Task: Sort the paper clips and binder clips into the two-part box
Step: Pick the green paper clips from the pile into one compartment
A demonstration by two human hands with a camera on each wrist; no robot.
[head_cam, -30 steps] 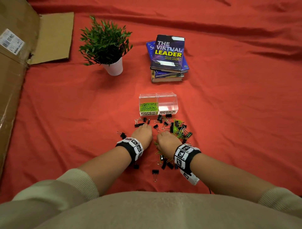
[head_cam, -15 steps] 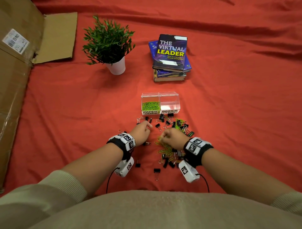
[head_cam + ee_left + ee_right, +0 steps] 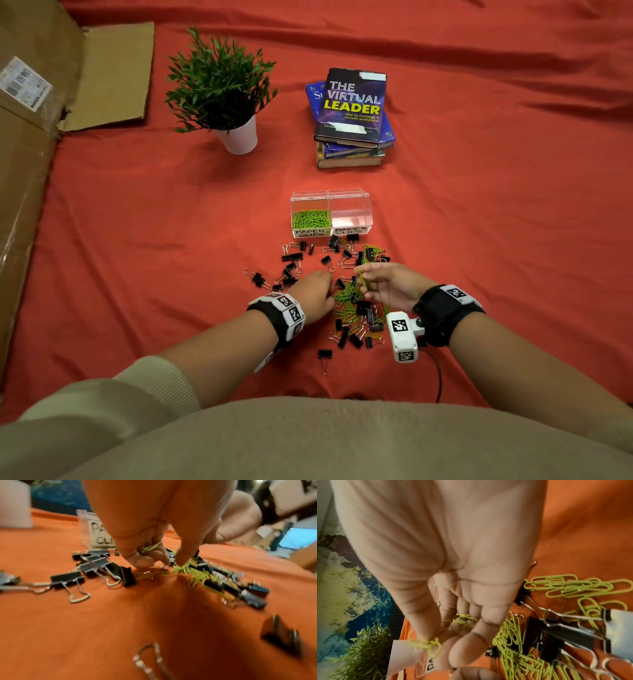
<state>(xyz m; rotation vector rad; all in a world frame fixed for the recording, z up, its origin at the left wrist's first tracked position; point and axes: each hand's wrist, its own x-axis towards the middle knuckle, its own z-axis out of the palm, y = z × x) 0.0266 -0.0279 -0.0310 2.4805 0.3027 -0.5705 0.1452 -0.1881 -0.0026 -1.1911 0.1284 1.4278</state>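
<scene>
— What do we see from the head view?
— Our right hand [image 3: 390, 286] pinches green paper clips [image 3: 362, 281] above the mixed pile; the two-part box [image 3: 330, 214] sits just beyond.
— Left wrist?
— Our left hand [image 3: 154, 524] curls round paper clips, fingertips touching the pile beside binder clips [image 3: 96, 566].
— Right wrist?
— Clips dangle from thumb and fingers [image 3: 462, 643].

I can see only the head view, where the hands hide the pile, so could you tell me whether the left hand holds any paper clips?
Observer: Yes. The left wrist view shows the left hand curled round green paper clips.
Operator: Is it touching the pile too?
Observer: Yes, one fingertip touches the pile.
Operator: And the right hand, please?
Observer: The right hand pinches a small bunch, not one clip.
</scene>
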